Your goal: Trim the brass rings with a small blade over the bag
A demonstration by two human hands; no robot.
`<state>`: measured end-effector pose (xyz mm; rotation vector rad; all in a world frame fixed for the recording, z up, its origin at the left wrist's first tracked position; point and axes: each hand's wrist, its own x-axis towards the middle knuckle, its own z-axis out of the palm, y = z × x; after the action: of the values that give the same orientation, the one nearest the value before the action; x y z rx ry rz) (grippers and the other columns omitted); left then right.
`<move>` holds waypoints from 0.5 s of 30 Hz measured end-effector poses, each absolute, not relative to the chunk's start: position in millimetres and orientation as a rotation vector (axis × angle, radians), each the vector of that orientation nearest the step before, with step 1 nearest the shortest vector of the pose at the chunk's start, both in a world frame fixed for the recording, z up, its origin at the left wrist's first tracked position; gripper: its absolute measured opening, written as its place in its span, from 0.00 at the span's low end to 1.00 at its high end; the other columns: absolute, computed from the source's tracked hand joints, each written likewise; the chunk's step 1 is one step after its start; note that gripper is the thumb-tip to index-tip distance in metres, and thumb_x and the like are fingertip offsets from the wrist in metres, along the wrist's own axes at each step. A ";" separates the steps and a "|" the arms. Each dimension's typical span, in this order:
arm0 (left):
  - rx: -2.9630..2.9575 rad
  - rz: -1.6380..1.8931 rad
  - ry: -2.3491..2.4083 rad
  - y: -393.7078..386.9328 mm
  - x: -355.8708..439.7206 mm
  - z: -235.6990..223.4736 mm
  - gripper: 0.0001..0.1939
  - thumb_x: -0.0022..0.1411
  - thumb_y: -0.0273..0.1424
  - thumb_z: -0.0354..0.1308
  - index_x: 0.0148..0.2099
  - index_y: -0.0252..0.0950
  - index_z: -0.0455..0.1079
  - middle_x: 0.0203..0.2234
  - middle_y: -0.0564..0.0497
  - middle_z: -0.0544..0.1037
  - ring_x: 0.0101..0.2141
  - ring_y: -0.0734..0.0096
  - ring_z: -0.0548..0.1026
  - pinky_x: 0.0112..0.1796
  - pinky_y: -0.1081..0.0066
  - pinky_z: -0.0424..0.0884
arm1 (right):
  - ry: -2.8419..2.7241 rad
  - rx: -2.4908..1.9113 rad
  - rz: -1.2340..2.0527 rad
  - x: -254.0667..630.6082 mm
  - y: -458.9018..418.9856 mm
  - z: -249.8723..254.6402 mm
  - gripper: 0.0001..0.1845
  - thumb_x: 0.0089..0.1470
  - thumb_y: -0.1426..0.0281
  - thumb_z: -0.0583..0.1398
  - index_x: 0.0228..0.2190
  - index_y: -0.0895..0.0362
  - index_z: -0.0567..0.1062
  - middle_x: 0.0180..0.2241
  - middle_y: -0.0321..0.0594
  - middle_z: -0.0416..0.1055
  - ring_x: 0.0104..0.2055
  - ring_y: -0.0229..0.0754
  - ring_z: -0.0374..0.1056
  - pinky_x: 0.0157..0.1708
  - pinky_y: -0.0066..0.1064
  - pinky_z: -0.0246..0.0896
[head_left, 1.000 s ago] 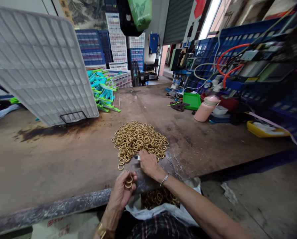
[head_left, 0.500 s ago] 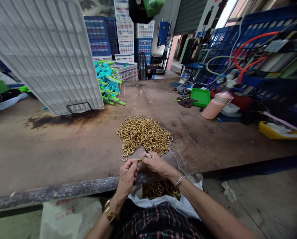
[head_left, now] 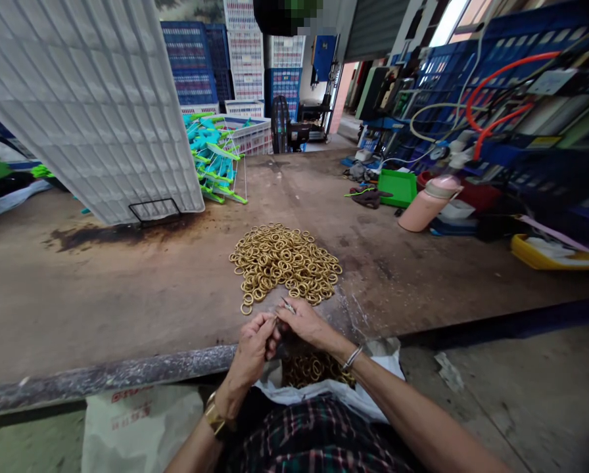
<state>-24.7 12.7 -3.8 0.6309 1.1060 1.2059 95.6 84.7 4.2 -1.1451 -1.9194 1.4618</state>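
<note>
My left hand (head_left: 253, 345) is closed in a pinch in front of the pile, by the table's near edge. The gold ring it grips is mostly hidden by fingers. Right beside it, fingertips nearly touching, my right hand (head_left: 307, 323) is closed around a small knife (head_left: 288, 305), its dark pointed tip sticking up past the thumb. Just beyond both hands lies a heap of gold rings (head_left: 285, 263) on the brown table (head_left: 166, 295). Below the table edge, a white sack (head_left: 373, 384) at my lap holds more gold rings (head_left: 317, 370).
A tall white ribbed panel (head_left: 112, 118) leans at left, with green and turquoise plastic pieces (head_left: 215, 157) behind it. To the right stand a pink bottle (head_left: 425, 207), a green tray (head_left: 397, 188) and a yellow tray (head_left: 551, 256). Stacked crates (head_left: 245, 66) fill the back.
My right hand has come back from the heap to meet my left hand, knife still in it. My left fingers have closed over the rings seen in them earlier. The view has shifted slightly.
</note>
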 end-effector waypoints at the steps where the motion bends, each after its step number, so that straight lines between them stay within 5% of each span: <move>1: 0.615 1.213 1.077 12.3 -24.5 -2.4 0.15 0.52 0.42 0.57 0.30 0.34 0.62 0.18 0.58 0.64 0.14 0.85 0.55 0.14 0.82 0.48 | -1.901 -1.128 1.490 95.8 85.0 2.7 0.10 0.49 0.68 0.51 0.20 0.58 0.63 0.17 0.29 0.60 0.21 0.31 0.55 0.23 0.23 0.48; 7: 0.580 1.241 1.048 12.2 -22.4 0.7 0.15 0.51 0.41 0.58 0.30 0.34 0.62 0.18 0.59 0.64 0.14 0.86 0.56 0.14 0.82 0.48 | -1.893 -1.147 1.496 96.6 87.9 -2.7 0.14 0.52 0.71 0.48 0.18 0.58 0.64 0.16 0.32 0.62 0.21 0.32 0.57 0.24 0.23 0.50; 15: 0.625 1.271 1.238 14.4 -22.1 -9.3 0.17 0.50 0.44 0.57 0.30 0.35 0.62 0.17 0.59 0.65 0.14 0.85 0.57 0.13 0.82 0.50 | -2.630 -1.339 0.703 101.3 73.3 4.5 0.10 0.50 0.73 0.51 0.32 0.58 0.70 0.26 0.39 0.70 0.27 0.36 0.62 0.25 0.25 0.44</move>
<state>-22.1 14.4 -9.3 0.6249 1.2377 1.2711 101.3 73.3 4.5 -1.3392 -2.6303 0.7033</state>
